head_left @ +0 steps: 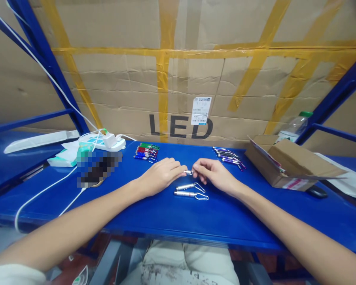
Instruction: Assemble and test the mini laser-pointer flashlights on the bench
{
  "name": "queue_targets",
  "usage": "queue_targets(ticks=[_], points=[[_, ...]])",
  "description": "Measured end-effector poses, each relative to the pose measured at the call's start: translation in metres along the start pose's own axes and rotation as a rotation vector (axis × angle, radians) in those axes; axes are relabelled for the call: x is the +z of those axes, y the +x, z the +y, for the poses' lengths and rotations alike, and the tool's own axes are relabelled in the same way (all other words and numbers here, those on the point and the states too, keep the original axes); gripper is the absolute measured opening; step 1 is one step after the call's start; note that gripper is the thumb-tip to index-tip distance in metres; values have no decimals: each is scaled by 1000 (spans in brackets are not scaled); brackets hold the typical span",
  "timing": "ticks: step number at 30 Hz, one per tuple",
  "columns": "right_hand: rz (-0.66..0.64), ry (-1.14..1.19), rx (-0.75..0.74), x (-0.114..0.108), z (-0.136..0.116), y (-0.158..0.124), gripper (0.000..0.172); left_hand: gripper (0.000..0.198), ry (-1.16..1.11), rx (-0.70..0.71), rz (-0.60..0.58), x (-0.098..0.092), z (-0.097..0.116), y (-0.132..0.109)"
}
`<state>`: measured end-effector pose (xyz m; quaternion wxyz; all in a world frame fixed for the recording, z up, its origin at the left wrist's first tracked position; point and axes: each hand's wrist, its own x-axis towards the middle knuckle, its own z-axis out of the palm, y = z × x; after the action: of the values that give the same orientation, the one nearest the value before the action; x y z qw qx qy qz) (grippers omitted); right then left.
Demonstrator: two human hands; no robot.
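My left hand (166, 173) is closed around a small silver keychain flashlight (189, 172), most of it hidden by the fingers. Only its bright end shows, pointing toward my right hand (212, 173). That hand is closed too, thumb and fingers curled together just beside this end. Whatever lies between its fingertips is hidden. Below both hands, two more silver keychain flashlights lie side by side on the blue table (225, 221), an upper one (185, 187) and a lower one (184, 194). Each has a carabiner clip at its right end.
Green, red and blue flashlights (145, 151) lie in a group behind my left hand. Blue, black and purple ones (229, 157) lie at the back right. An open cardboard box (287, 166) stands right; a power strip (106, 141) with white cables sits left. Behind rises a large carton (121, 87).
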<state>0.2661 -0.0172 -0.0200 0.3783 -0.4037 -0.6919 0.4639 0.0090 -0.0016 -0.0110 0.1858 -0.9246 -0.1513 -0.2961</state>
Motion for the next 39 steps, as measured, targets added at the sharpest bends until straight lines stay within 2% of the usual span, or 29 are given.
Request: queue_targets(ticks=[2, 4, 8, 13, 22, 25, 29, 33, 39], points=[[152, -307, -149, -9, 7, 3, 32, 31, -143, -90, -4, 2, -1, -2], [207, -575, -288, -18, 16, 5, 21, 33, -269, -188, -7, 5, -3, -5], [20, -855, -354, -31, 29, 8, 37, 35, -397, -320, -73, 8, -7, -8], [-13, -955, -331, -32, 26, 8, 26, 34, -424, -371, -119, 9, -10, -8], [-19, -913, -300, -23, 18, 3, 6, 34, -431, -384, -166, 10, -10, -7], [-15, -860, -296, -20, 16, 1, 6, 32, -433, -391, -186, 10, -10, -6], [8, -747, -256, -18, 14, 1, 8, 33, -428, -387, -182, 10, -10, -6], [61, -533, -175, -16, 15, 1, 7, 34, -446, -404, -159, 11, -10, -7], [6, -253, -129, -8, 13, 1, 18, 27, -716, -617, -120, 9, -5, -2]])
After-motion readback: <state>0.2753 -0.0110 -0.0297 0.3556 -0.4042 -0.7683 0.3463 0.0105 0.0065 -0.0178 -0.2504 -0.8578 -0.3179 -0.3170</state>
